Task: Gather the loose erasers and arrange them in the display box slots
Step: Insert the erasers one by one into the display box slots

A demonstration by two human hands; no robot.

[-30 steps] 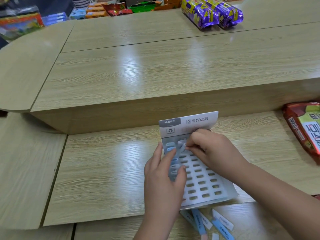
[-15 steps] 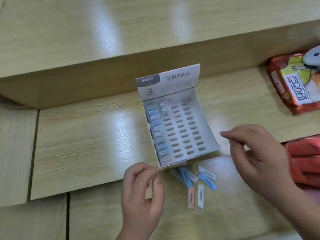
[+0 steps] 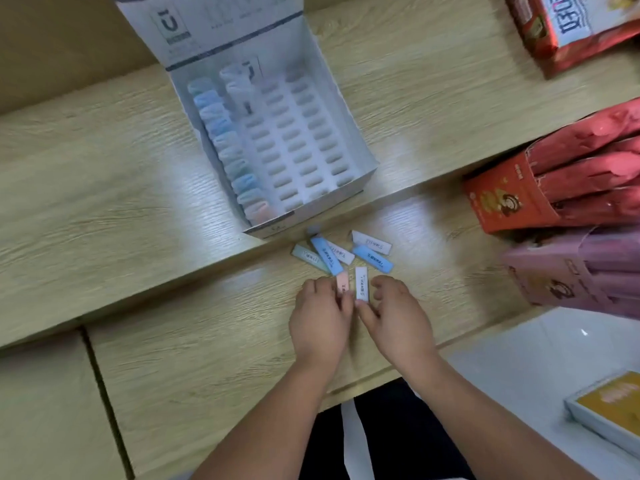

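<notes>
Both hands are down on the loose pile. Left hand (image 3: 320,317): fingers curled onto the near end of the pink eraser (image 3: 342,282). Right hand (image 3: 398,317): thumb at the near end of the white eraser (image 3: 361,280), forefinger just beside its right edge; cannot tell if that pinch is closed. Both erasers lie flat on the table, side by side, long axes pointing away from me. The box (image 3: 349,140) sits ahead and to the left, so the left hand is nearer. Its left column is full; the open slots (image 3: 291,147) are further right. Judgement: each eraser needs tipping on end.
</notes>
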